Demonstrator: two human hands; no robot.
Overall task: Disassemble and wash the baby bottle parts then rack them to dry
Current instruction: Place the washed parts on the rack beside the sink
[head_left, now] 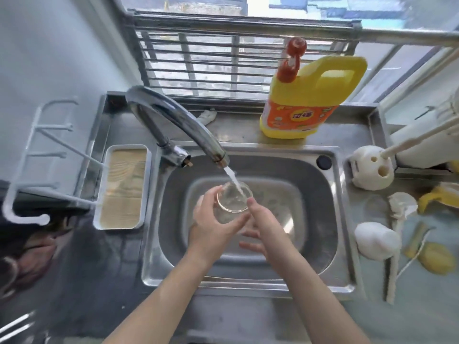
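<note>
Left fingers (210,196) curl round the far side of the clear bottle (233,201), with the thumb across its near side in a firm grip. The left hand (213,222) holds the bottle tilted, its open mouth facing up toward the spout.

On the right hand (263,228), one digit tip touches the right edge of the bottle rim. The other fingers (249,245) are spread and fairly straight below the bottle, wrapping nothing. Whether they touch the glass cannot be told.

The bottle is over the middle of the steel sink (323,219), above the basin floor. The water stream (232,178) from the curved faucet (178,120) runs straight into its mouth.

A yellow detergent jug (310,100) with a red pump stands upright on the ledge behind the sink. On the left are a white peg rack (37,155) and a white tray (146,184) with a tan insert, just beside the sink rim.

On the counter to the right are a white holder with holes (370,171), a white dome-shaped part (376,240), a long white brush (395,256) and yellow pieces (437,259), all well apart from the hands and blurred.
</note>
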